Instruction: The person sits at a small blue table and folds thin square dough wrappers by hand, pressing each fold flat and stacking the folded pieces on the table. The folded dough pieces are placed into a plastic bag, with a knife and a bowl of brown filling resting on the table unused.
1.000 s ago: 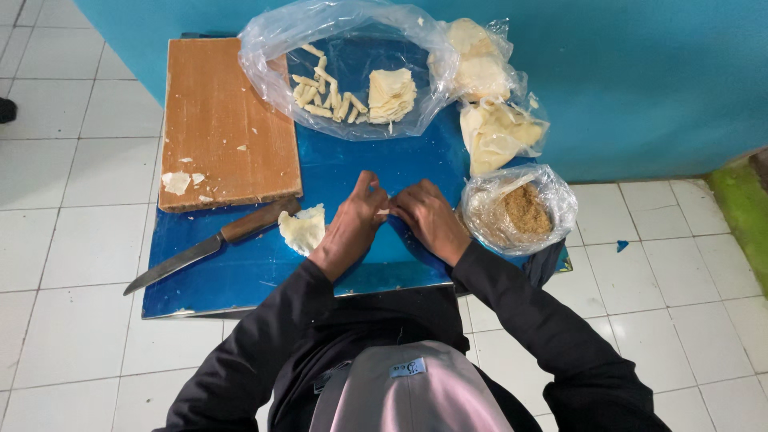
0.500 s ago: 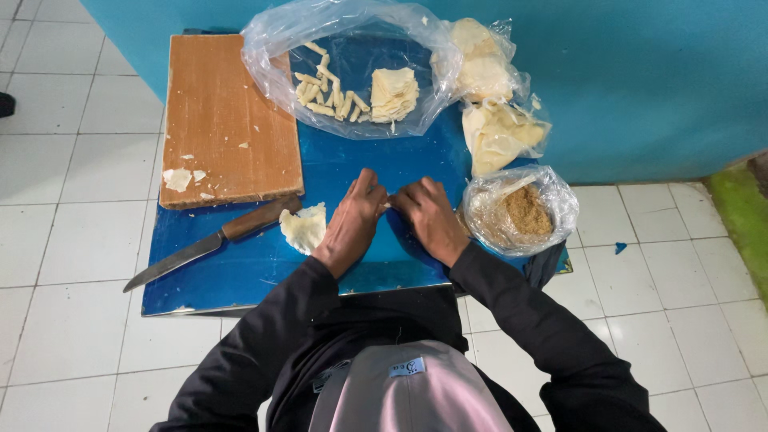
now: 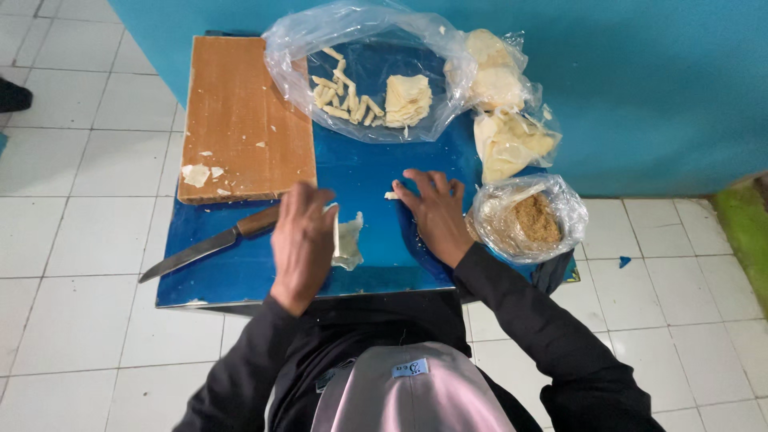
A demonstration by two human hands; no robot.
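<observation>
Dough roll (image 3: 391, 195) touches spread right hand (image 3: 436, 214) fingertips; open left hand (image 3: 302, 240) covers wrapper stack (image 3: 349, 242).

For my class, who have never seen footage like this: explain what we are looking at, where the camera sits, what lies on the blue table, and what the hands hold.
No machine here: a person works with bare hands, filmed by a camera on their head looking down. On the blue table lie a wooden board, a knife, an open clear bag of pale rolled sticks, more bagged pale sheets and a bag of brown crumbs. The left hand stands edge-on beside a pale wrapper sheet. The right hand lies flat, fingertips at a small pale piece. Neither hand grips anything.
</observation>
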